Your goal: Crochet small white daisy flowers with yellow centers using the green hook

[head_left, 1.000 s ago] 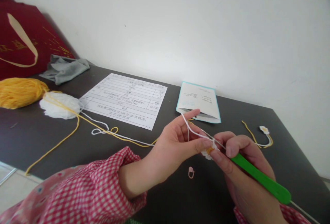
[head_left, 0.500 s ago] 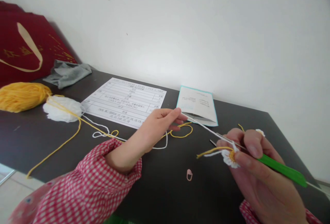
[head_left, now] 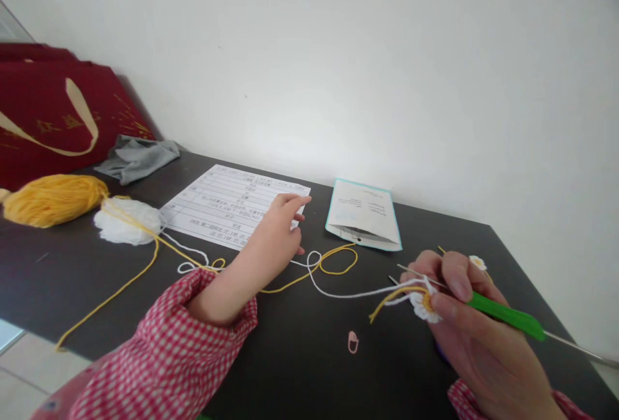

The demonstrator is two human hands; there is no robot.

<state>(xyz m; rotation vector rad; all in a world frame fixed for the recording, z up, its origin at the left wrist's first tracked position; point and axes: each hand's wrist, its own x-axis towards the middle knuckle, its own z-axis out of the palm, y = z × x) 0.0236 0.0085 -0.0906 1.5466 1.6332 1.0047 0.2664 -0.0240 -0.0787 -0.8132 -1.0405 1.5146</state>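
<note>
My left hand (head_left: 275, 231) hovers over the right part of a printed sheet (head_left: 207, 197). Its fingers are apart and hold nothing. My right hand (head_left: 488, 336) grips a crochet hook (head_left: 507, 315) with a green handle, along with a small white crochet flower (head_left: 425, 307) that has a yellow centre. Short yellow and white yarn tails stick out to the flower's left. A white yarn (head_left: 345, 295) runs slack from the work, across the dark table, towards the white yarn ball (head_left: 128, 221). A pink stitch marker (head_left: 353, 342) lies below, between the hands.
A yellow yarn skein (head_left: 55, 200) lies at the left, its strand (head_left: 116, 304) trailing over the table (head_left: 290, 355). Behind are red paper bags (head_left: 62, 110) and a grey cloth (head_left: 140, 157). A pouch with a light-blue edge (head_left: 365, 210) and another small flower (head_left: 478, 262) lie towards the right.
My left hand has let go of the white yarn and moved slightly left, fingers spreading. The yarn has gone from taut to slack. My right hand still grips the hook and flower.
</note>
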